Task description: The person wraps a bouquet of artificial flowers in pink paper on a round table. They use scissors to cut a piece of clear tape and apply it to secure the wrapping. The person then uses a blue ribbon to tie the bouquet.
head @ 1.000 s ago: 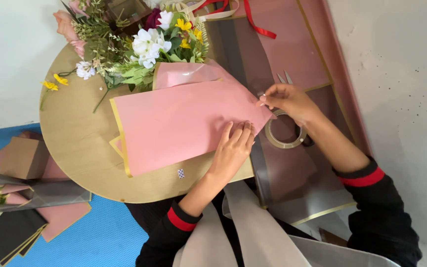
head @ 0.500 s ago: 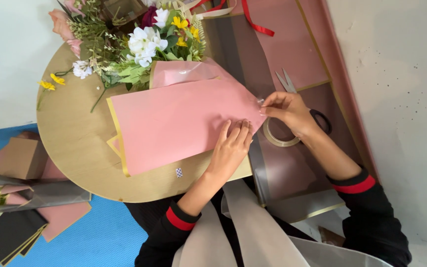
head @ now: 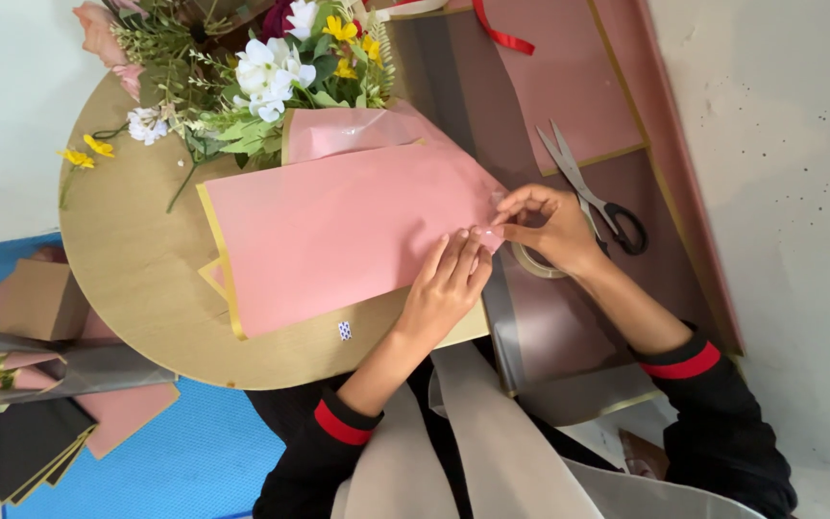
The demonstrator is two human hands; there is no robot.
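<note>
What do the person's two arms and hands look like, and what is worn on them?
Both hands, the left hand and the right hand, are bare: no gloves, rings or watch can be seen. Each arm wears a black sleeve pushed up the forearm, leaving the wrist uncovered, and each sleeve ends in a red cuff band: the left cuff and the right cuff.

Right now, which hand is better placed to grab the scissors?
Probably the right hand: it pinches the pink paper edge just beside the scissors, while the left hand presses that paper flat.

Scissors [head: 593,192] lie beside flowers [head: 261,82] on a round table [head: 136,269].
</note>
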